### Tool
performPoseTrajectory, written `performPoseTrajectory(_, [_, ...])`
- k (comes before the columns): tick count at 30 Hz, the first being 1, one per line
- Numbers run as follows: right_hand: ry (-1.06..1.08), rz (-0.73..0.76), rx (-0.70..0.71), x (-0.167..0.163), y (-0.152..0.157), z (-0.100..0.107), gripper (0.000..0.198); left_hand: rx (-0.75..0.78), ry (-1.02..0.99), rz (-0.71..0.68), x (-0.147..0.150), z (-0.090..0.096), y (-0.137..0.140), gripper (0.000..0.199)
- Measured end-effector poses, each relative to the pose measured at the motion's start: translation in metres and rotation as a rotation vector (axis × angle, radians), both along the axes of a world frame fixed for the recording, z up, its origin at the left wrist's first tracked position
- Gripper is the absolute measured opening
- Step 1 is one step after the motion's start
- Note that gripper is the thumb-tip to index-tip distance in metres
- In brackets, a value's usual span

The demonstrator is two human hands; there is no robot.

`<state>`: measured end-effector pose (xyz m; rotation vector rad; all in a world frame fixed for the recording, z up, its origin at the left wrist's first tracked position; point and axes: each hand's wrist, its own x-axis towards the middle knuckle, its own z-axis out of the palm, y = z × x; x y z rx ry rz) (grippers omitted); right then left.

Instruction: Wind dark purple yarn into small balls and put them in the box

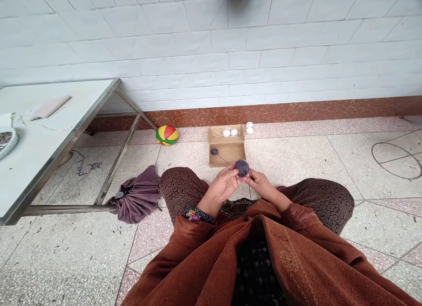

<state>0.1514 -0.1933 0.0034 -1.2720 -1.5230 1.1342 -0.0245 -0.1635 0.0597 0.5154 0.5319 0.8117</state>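
White tiles cover the wall (198, 42) above a speckled stone floor (290, 156). At far left, a smooth worktop (29, 156) with a metal frame bears a cloth (52, 107) and a bowl (3, 154). Below it lies a tangle of dark thread (89, 167); beside its leg sits a pleated purple bundle (140, 196) (probably a folded umbrella). Next comes a glossy toy ball (167, 135), then an open cardboard box (235, 151), holding a small dark ball (215, 151) and white balls (226, 132).

Just in front of the box, the left hand (222, 186) has its fingers closed around a grey-purple yarn ball (241, 168), held off the floor. It should be light, soft and springy, with little risk of slipping; a loose grip around its sides seems best, sparing the wound strands. Its surface is round and finely ridged. Two more white balls (249, 130) lie beside the box. The right hand (263, 185) has its fingers bunched by the yarn; whether they pinch a strand cannot be told. At far right stands a thin metal ring (398, 158).
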Motion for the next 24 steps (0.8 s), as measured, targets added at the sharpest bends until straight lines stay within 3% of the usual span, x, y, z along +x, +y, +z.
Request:
performPoseTrajectory(4, [0.297, 0.103, -0.116, 0.014, 0.004, 0.014, 0.042, -0.028, 0.083, 0.052, -0.001, -0.008, 0.0, 0.035])
performPoseTrajectory(8, [0.471, -0.032, -0.145, 0.025, 0.012, 0.022, 0.046, -0.021, 0.183, -0.062, 0.002, -0.014, -0.005, 0.038])
performPoseTrajectory(12, [0.476, -0.119, -0.138, 0.026, 0.015, 0.019, 0.044, 0.044, 0.167, -0.175, 0.004, -0.01, -0.01, 0.046])
performPoseTrajectory(17, [0.399, -0.116, -0.208, 0.015, 0.008, 0.009, 0.046, 0.051, 0.104, -0.173, 0.002, -0.003, -0.01, 0.057])
performPoseTrajectory(24, [0.162, -0.061, -0.149, -0.003, 0.002, -0.011, 0.045, -0.011, 0.115, -0.113, 0.002, -0.005, -0.007, 0.045])
